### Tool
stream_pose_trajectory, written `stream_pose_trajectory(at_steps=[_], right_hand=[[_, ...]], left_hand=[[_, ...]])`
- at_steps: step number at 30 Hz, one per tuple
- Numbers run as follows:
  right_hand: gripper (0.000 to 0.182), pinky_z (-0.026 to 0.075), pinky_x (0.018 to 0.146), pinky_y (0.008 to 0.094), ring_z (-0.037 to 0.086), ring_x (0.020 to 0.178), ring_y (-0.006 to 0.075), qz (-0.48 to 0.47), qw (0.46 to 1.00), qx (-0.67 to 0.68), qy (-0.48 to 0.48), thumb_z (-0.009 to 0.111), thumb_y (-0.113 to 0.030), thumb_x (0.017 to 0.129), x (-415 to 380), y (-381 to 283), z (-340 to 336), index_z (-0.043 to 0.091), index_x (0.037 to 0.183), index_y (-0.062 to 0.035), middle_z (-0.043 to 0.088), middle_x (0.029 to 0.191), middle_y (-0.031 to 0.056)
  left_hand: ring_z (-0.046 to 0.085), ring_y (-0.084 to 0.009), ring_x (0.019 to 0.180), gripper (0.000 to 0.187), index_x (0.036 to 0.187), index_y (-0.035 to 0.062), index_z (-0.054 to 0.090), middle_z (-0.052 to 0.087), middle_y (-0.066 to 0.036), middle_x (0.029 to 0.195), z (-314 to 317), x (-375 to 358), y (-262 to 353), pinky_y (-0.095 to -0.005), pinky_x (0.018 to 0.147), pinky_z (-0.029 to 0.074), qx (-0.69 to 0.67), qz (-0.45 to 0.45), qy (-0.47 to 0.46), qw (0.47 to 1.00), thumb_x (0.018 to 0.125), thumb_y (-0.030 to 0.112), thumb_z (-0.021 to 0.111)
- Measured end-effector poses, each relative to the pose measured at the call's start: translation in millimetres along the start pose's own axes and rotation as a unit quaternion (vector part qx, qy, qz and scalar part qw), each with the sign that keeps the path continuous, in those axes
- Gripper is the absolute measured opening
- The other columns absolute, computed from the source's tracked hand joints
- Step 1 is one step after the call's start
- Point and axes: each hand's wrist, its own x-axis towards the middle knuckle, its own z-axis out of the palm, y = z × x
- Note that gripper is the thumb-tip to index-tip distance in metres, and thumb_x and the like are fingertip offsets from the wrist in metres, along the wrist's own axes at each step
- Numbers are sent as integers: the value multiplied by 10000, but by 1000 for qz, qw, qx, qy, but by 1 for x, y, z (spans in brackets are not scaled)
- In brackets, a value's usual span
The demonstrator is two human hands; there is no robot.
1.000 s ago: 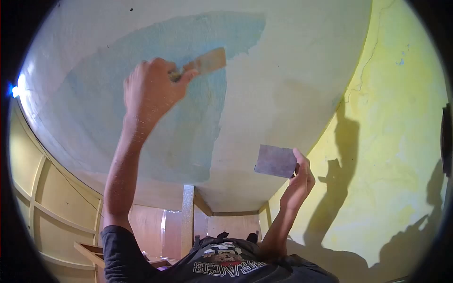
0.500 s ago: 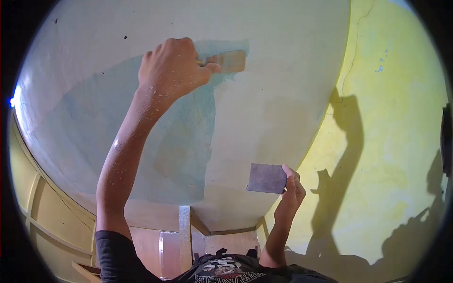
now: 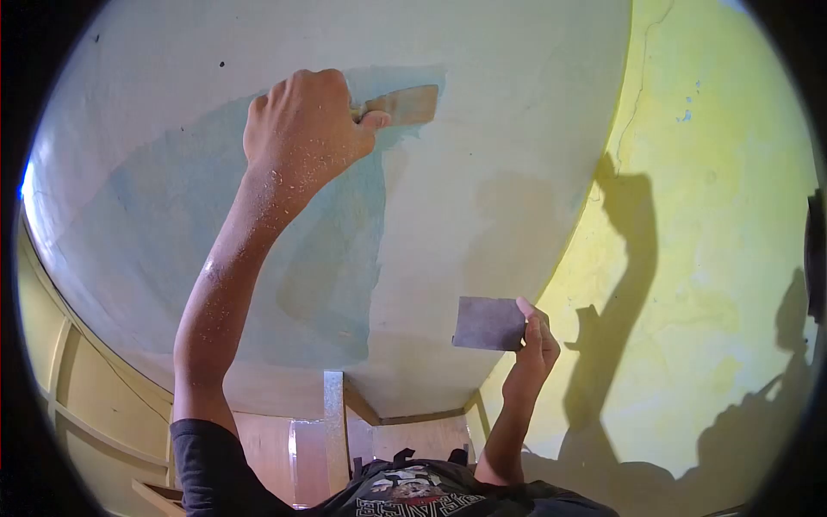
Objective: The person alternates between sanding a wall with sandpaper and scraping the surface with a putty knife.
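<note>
My left hand (image 3: 297, 125) is raised and closed round the handle of a putty knife (image 3: 413, 104). Its wide blade points right and lies against the pale wall surface (image 3: 517, 95), at the upper right end of a blue-green patch (image 3: 332, 233). Most of the handle is hidden by my fingers. Lower on the right, my right hand (image 3: 536, 338) grips the right edge of a flat grey rectangular plate (image 3: 489, 323), like a wide scraper blade. The plate is held apart from the putty knife. Pale specks cover my left forearm.
A yellow wall (image 3: 715, 258) with a thin crack stands on the right, carrying shadows of my arm and body. Below is an upright wooden post (image 3: 334, 431). Wooden framing (image 3: 103, 439) runs along the lower left. A bright light glows at the far left edge.
The view has shifted slightly. My left hand and the putty knife have moved a little left, with the blade tilting slightly. My right hand keeps the grey plate in nearly the same place.
</note>
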Motion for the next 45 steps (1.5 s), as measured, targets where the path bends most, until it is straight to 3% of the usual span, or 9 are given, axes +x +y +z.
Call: stream_pose_trajectory(at_steps=[6, 10, 18, 25, 29, 32, 39, 43, 45], right_hand=[[417, 455, 939, 304, 587, 1048, 126, 6, 1000, -1, 1, 535, -247, 1089, -5, -3, 5, 711, 1256, 91, 660, 1157, 39], [415, 465, 915, 310, 585, 1049, 128, 10, 1000, -7, -5, 546, -264, 1089, -4, -8, 6, 720, 1259, 73, 658, 1144, 39], [395, 485, 958, 324, 624, 1072, 146, 10, 1000, 13, 21, 548, -257, 1086, -3, 4, -7, 731, 1234, 61, 672, 1129, 33], [406, 455, 913, 302, 584, 1032, 121, -8, 1000, 18, 16, 571, -274, 1078, -4, 1, 3, 734, 1233, 63, 663, 1122, 21], [427, 459, 912, 307, 583, 1032, 122, 8, 1000, 3, -4, 569, -288, 1083, -5, -7, 7, 723, 1235, 80, 655, 1140, 22], [431, 462, 908, 306, 589, 1035, 124, 6, 1000, 10, -3, 561, -283, 1087, -3, -3, 4, 716, 1242, 88, 658, 1148, 29], [431, 470, 906, 314, 603, 1031, 124, -3, 1000, 1, -9, 554, -280, 1089, -2, -1, 7, 718, 1241, 89, 669, 1151, 45], [422, 475, 908, 312, 613, 1034, 127, 2, 1000, 2, -15, 557, -278, 1089, 0, -1, 4, 723, 1240, 79, 669, 1153, 48], [420, 477, 907, 310, 616, 1040, 129, -4, 1000, 7, -26, 559, -277, 1088, 1, 1, 3, 722, 1242, 78, 669, 1151, 48]], left_hand=[[752, -298, 932, 554, 1037, 27, 807, 782, -144, 965, -1, -1, -18, -509, 938, 544, -1, 1, 29, 1000, 840, 545, 829], [752, -296, 886, 565, 1005, 27, 820, 776, -136, 897, 0, -3, 0, -455, 889, 570, 0, 10, -49, 999, 831, 564, 833], [758, -280, 755, 448, 909, 20, 815, 760, -134, 772, 15, -11, -15, -451, 788, 597, -25, 18, 38, 999, 872, 466, 819], [743, -268, 755, 475, 904, 31, 813, 756, -122, 771, 19, -12, -27, -457, 766, 576, -27, -7, 11, 1000, 880, 505, 803], [732, -269, 724, 580, 967, 53, 832, 738, -106, 744, 11, -16, -25, -460, 784, 588, -8, -21, -8, 1000, 858, 621, 790], [740, -263, 747, 489, 892, 25, 805, 751, -117, 766, 16, -19, -25, -452, 754, 581, -19, -13, -3, 1000, 885, 514, 795], [734, -260, 701, 486, 878, 10, 799, 736, -121, 724, 24, -19, -26, -439, 706, 585, -18, 0, 20, 1000, 886, 496, 803], [727, -263, 739, 549, 945, 32, 829, 745, -111, 756, 11, -25, -10, -426, 777, 585, -8, -45, -46, 998, 852, 573, 817], [733, -265, 704, 494, 880, 18, 800, 737, -118, 729, 18, -31, -21, -428, 719, 585, -23, -19, 5, 1000, 873, 512, 808]])
